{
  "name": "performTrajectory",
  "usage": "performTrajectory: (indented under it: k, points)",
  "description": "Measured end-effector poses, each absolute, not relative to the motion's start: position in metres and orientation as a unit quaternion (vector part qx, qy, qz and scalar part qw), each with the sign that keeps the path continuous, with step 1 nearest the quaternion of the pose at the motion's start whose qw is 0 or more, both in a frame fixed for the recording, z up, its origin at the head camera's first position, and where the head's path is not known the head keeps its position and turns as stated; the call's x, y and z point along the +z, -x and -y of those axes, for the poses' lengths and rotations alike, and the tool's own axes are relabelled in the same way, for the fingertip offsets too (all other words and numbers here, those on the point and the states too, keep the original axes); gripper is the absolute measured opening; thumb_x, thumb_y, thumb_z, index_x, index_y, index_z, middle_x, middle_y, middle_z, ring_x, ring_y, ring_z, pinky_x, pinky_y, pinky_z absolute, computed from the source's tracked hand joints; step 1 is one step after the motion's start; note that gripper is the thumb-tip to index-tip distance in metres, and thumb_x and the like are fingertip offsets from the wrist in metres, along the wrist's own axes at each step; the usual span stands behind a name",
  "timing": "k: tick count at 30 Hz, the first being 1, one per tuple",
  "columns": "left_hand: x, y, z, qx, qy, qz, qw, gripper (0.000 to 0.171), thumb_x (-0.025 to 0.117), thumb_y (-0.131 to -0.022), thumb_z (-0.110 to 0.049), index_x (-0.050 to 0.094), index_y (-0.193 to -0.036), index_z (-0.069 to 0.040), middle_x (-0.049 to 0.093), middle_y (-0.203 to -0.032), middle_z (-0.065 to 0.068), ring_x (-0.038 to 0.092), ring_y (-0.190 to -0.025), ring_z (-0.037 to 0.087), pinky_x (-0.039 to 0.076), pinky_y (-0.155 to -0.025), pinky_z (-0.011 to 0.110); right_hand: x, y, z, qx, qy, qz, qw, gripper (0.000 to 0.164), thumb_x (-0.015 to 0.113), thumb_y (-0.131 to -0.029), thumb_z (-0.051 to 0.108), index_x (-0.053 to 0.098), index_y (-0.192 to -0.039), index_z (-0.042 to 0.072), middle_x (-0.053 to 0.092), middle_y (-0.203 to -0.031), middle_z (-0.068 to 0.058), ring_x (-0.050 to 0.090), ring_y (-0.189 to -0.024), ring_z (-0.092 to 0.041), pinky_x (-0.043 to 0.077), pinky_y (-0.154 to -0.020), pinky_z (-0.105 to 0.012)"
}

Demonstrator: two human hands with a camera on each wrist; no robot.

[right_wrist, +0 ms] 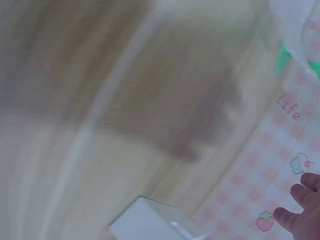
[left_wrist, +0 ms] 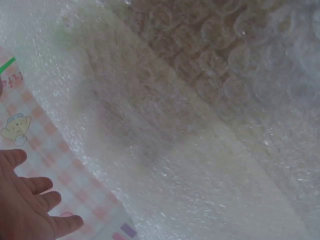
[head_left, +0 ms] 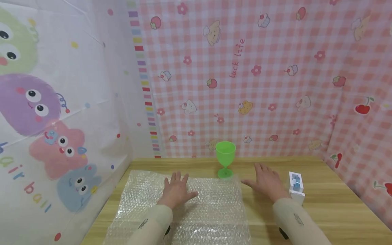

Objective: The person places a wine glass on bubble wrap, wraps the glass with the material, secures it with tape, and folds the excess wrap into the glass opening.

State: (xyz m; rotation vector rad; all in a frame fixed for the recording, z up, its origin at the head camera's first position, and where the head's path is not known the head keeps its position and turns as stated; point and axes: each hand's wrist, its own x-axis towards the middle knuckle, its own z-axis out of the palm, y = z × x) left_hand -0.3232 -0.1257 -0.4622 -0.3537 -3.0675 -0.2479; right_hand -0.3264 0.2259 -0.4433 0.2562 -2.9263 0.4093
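The bubble wrap point(head_left: 214, 207) lies flat under the left hand point(head_left: 176, 193), spread and empty; the right hand point(head_left: 267, 182), splayed and holding nothing, is nearer the green cup point(head_left: 225, 154), upright to its left, by the wrap's far edge.

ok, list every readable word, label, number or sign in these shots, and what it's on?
"luck life": pink checked cloth.
"air ball": white cloth; blue mark before it cut off by frame edge.
Left sleeve, right sleeve: prints too small to read.
Bubble wrap, green cup: no text seen.
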Motion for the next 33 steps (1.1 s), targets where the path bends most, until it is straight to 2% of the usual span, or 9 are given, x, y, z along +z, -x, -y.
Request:
performTrajectory:
  k: [8,14,23,29,33]
  points:
    - [-0.460,0.324,0.127,-0.084,0.117,0.990,0.009,0.087,0.064,-0.086,-0.064,0.043,-0.149,-0.008,0.032,-0.153,0.027,0.027,-0.142,0.046,0.020,-0.111,0.067,-0.424,0.346,-0.213,0.176,-0.076,0.978,0.086,0.113,0.053,-0.082,0.080,0.027,-0.151,-0.006,0.035,-0.148,-0.034,0.038,-0.132,-0.051,0.034,-0.105,-0.063]
    - [-0.457,0.322,0.125,-0.087,0.113,0.990,-0.006,0.086,0.065,-0.086,-0.063,0.043,-0.149,-0.009,0.036,-0.152,0.026,0.031,-0.140,0.045,0.025,-0.111,0.064,-0.416,0.356,-0.203,0.211,-0.068,0.972,0.078,0.113,0.059,-0.082,0.075,0.024,-0.152,-0.006,0.031,-0.150,-0.035,0.036,-0.133,-0.052,0.034,-0.106,-0.064]
    - [-0.452,0.315,0.119,-0.066,0.123,0.990,-0.027,0.080,0.073,-0.082,-0.058,0.052,-0.142,-0.009,0.052,-0.138,0.022,0.049,-0.126,0.042,0.043,-0.099,0.058,-0.407,0.369,-0.183,0.284,-0.067,0.954,0.063,0.109,0.068,-0.085,0.062,0.018,-0.153,-0.008,0.026,-0.153,-0.034,0.027,-0.139,-0.051,0.027,-0.110,-0.063]
    - [-0.451,0.308,0.123,-0.068,0.135,0.987,-0.055,0.074,0.085,-0.071,-0.047,0.060,-0.128,-0.008,0.056,-0.126,0.020,0.055,-0.115,0.041,0.049,-0.091,0.056,-0.406,0.375,-0.169,0.327,-0.089,0.936,0.092,0.090,0.075,-0.084,0.049,0.036,-0.147,-0.003,0.045,-0.143,-0.028,0.043,-0.130,-0.045,0.037,-0.105,-0.061]
    - [-0.446,0.301,0.124,-0.102,0.122,0.983,-0.089,0.068,0.091,-0.065,-0.038,0.064,-0.120,-0.007,0.053,-0.131,0.025,0.053,-0.118,0.044,0.045,-0.095,0.059,-0.406,0.378,-0.164,0.338,-0.082,0.933,0.094,0.084,0.076,-0.084,0.048,0.040,-0.142,-0.002,0.053,-0.133,-0.025,0.052,-0.120,-0.040,0.044,-0.099,-0.058]
